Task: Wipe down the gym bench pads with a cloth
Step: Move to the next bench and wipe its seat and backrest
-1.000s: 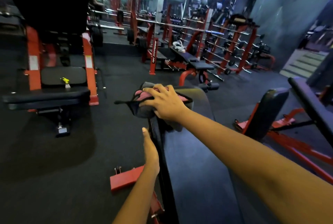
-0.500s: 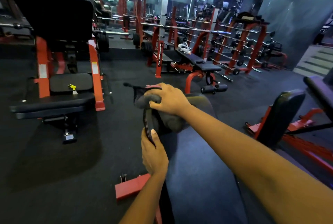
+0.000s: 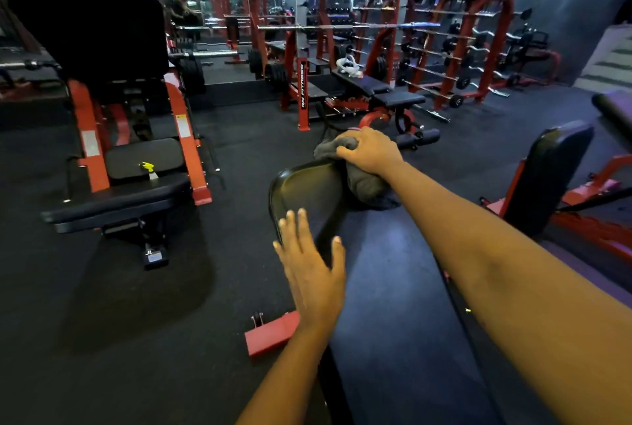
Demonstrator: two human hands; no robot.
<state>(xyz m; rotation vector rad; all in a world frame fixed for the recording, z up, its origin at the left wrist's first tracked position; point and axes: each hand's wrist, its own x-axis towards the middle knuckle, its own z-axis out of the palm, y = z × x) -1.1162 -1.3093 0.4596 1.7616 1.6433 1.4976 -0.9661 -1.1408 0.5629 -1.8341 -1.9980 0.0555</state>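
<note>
A long black bench pad (image 3: 393, 287) stretches away from me in the middle of the view. At its far end my right hand (image 3: 371, 151) grips a bunched grey cloth (image 3: 362, 181) and presses it onto the pad's top edge. My left hand (image 3: 313, 270) lies flat with fingers straight against the pad's left side, below the rounded far corner. Both forearms reach in from the bottom of the frame.
A red-framed machine with black seat pads (image 3: 119, 192) stands to the left, a yellow-topped spray bottle (image 3: 148, 169) on it. Another black pad on a red frame (image 3: 547, 171) is at the right. Benches and barbell racks (image 3: 376, 89) fill the back. The bench's red foot (image 3: 270, 335) lies on dark rubber floor.
My right hand has dragged the cloth to the right along the pad's far end. My left hand has opened flat and shifted lower on the pad's left side.
</note>
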